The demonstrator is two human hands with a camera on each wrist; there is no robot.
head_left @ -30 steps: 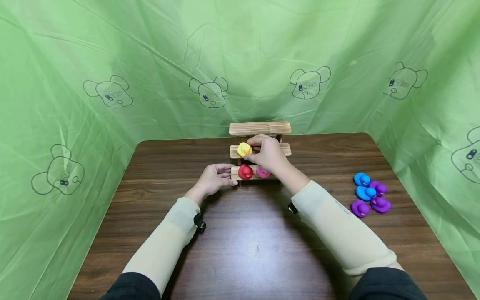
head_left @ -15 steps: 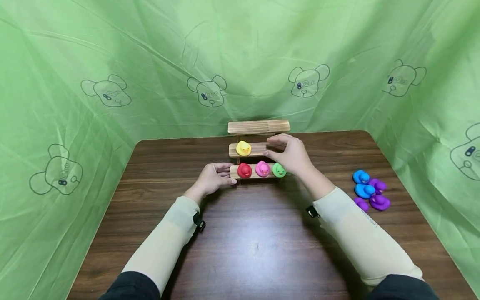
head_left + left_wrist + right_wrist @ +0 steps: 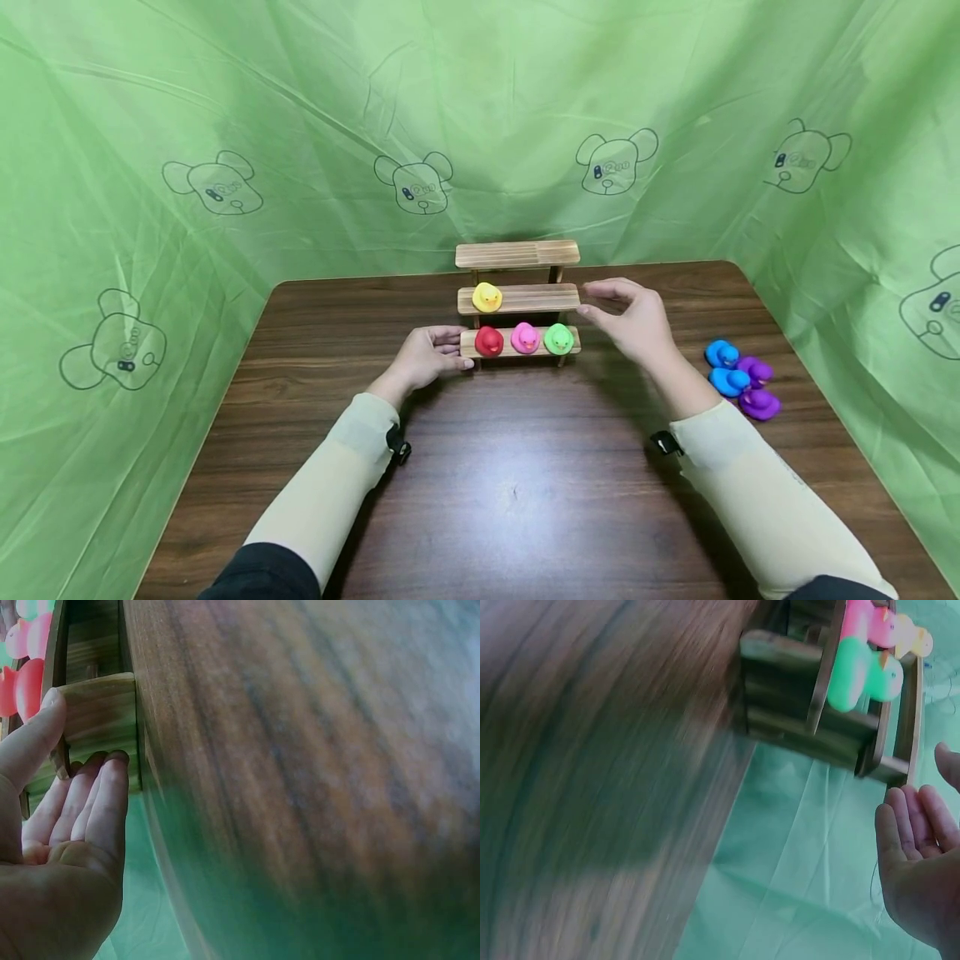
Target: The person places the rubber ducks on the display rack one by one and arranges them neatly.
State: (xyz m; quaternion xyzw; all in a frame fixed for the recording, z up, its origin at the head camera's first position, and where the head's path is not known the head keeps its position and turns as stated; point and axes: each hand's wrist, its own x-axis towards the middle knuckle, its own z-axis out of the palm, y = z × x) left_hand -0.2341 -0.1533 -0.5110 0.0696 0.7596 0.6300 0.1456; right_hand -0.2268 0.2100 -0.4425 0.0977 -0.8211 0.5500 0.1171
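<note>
A three-step wooden display stand [image 3: 538, 297] stands at the back of the table. Its lowest step carries a red rubber duck [image 3: 490, 341], a pink duck [image 3: 525, 337] and a green duck [image 3: 558, 339]. A yellow duck [image 3: 487, 297] sits at the left of the middle step; the top step is bare. My left hand [image 3: 425, 358] holds the left end of the lowest step, thumb at the front and fingers behind, as the left wrist view shows. Just off the right end of the middle step, my right hand [image 3: 633, 321] holds nothing, its thumb and fingers apart.
To the right on the brown table [image 3: 480, 467] lie blue ducks [image 3: 727, 382] and purple ducks [image 3: 760, 405], partly hidden by the right forearm. Green cloth [image 3: 517, 108] with bear-head drawings hangs behind the table and at both sides.
The right hand has let go of the yellow duck on the middle step and moved right, uncovering the pink and green ducks. The left hand stays at the stand's left end.
</note>
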